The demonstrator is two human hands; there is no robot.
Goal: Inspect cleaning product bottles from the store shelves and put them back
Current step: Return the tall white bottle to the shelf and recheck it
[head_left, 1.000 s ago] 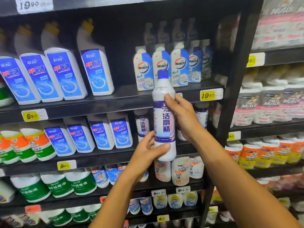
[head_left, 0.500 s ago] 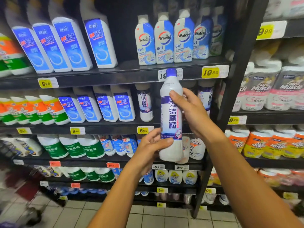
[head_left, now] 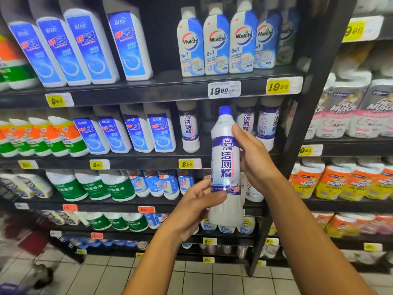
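- Both the left hand (head_left: 198,206) and right hand (head_left: 254,158) grasped an upright WANLI bottle (head_left: 226,167).
- Walch "6in1" bottles (head_left: 217,42) stood above a "19.90" tag (head_left: 224,89).

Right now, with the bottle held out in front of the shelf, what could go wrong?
1. The gap on the middle shelf looks narrow: returning the bottle could topple the matching bottles beside it.
2. The left hand and right hand grip only its sides; it might slip.
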